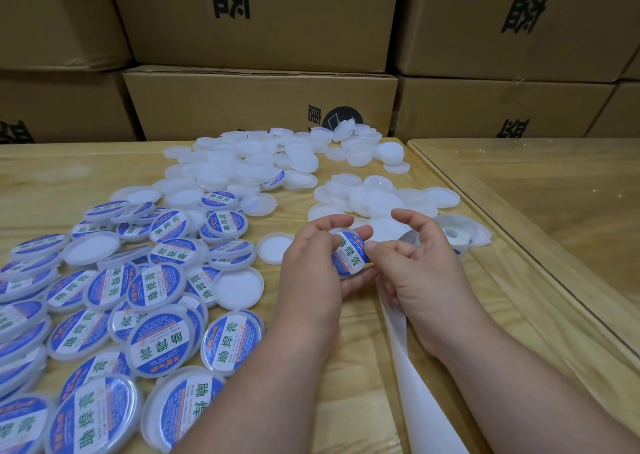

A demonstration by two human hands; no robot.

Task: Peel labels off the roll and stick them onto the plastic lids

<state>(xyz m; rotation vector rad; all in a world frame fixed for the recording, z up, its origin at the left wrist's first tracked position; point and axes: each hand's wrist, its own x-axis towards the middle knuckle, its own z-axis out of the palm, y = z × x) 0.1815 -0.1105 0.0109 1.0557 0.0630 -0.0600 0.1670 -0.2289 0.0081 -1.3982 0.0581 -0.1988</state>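
Liner (415, 384): trailing off the table edge
Left hand (311, 273): gripping lid (349, 256)
Right hand (412, 263): pinching label edge, pressing it down (sticking step)
Next: smoothing, then dropping on done pile (121, 297)

Even, soft overhead light — bright, with only faint shadows under the hands. Mild glare sits on the glass top (540, 190) at right. The wide lens bends the cardboard boxes (256, 17) at the edges — near labelled lids (93, 415) look slightly soft.

Label roll (453, 233) half hidden behind right hand (420, 266)
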